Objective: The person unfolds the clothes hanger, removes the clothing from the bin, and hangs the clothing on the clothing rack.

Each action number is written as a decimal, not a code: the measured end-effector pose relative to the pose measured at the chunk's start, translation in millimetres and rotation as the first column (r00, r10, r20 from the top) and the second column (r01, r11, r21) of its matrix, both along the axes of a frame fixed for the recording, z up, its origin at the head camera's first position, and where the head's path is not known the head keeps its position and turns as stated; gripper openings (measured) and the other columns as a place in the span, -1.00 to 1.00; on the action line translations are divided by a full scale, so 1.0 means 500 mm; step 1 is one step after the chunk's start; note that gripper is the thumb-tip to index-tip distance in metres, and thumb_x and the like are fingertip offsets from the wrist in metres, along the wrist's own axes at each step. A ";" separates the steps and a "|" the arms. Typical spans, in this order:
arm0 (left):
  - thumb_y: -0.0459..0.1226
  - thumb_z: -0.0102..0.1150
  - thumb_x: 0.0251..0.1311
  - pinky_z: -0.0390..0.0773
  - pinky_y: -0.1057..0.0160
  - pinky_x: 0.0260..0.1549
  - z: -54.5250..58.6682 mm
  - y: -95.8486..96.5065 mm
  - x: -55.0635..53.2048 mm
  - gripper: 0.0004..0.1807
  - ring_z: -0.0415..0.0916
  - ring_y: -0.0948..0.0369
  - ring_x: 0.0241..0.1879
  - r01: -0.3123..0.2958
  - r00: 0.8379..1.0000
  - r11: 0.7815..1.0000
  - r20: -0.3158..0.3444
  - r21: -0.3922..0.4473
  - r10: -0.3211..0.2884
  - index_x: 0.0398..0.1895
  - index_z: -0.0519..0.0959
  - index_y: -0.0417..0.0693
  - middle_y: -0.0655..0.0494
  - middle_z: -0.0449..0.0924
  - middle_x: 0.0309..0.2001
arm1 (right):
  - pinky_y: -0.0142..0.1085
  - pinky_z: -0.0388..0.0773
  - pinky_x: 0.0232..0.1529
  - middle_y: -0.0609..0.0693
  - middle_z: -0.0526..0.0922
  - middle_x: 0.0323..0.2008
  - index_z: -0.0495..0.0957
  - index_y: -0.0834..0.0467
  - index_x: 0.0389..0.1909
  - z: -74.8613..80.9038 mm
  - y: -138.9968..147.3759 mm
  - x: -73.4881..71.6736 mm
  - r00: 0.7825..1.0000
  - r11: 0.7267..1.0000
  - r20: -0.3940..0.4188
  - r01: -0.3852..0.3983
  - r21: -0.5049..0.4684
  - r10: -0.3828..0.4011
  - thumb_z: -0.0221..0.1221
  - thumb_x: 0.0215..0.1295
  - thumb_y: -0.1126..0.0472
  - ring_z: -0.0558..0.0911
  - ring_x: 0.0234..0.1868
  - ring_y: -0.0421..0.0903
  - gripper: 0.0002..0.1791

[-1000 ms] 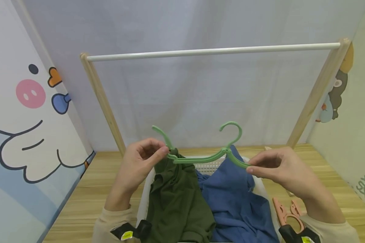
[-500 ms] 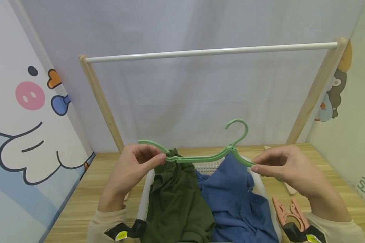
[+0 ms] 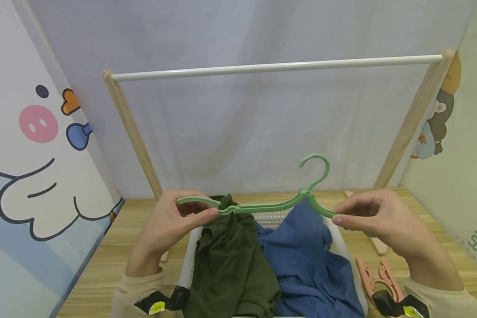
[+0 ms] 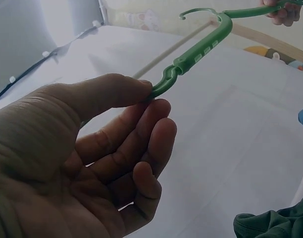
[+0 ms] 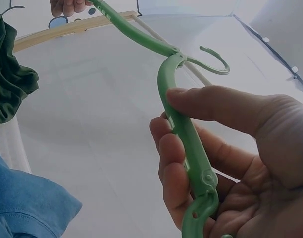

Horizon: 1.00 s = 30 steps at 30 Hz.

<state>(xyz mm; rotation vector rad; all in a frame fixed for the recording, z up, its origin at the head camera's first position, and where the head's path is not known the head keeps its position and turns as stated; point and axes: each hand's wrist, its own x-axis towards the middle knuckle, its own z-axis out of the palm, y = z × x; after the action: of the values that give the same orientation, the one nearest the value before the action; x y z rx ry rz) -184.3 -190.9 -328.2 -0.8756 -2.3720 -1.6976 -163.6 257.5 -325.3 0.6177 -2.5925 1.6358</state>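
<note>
A green folding hanger (image 3: 270,207) is stretched between my hands, its hook upright. My left hand (image 3: 168,221) pinches the hanger's left arm near the end joint, thumb against fingertips; the jointed end piece (image 3: 196,199) lies across the fingers, pointing left. In the left wrist view the thumb and forefinger meet on the thin joint. My right hand (image 3: 375,218) holds the right arm; in the right wrist view the thumb presses on top and the fingers curl beneath. Below lie a dark green garment (image 3: 238,265) and a blue garment (image 3: 310,265) in a white basket (image 3: 187,260).
A white rod (image 3: 278,67) on wooden posts (image 3: 133,132) spans behind the basket. Pink folding hangers (image 3: 366,274) lie on the wooden table (image 3: 99,265) at the right, beside my right wrist. Printed panels stand at left and right.
The hanger's left end piece has swung from pointing up to nearly level, outward to the left. The hanger and my right hand have shifted slightly right.
</note>
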 end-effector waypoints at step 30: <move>-0.29 0.49 0.47 0.81 0.11 -0.13 -0.004 0.026 -0.006 -0.93 0.81 0.03 -0.14 0.054 0.996 0.992 0.079 -0.110 -0.045 -0.11 0.89 -0.04 0.02 0.84 -0.09 | -0.27 0.75 -0.10 -0.04 0.88 -0.16 0.86 0.19 0.00 0.005 -0.006 -0.001 1.000 1.000 0.017 0.020 -0.003 -0.019 0.45 0.48 0.31 0.80 -0.09 -0.10 -0.85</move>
<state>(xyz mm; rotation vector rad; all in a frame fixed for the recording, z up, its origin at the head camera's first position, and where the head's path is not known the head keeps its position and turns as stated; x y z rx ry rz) -187.4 -177.6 -330.1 -0.9093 -2.5379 -1.6576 -164.0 254.8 -323.0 0.5789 -2.5988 1.6465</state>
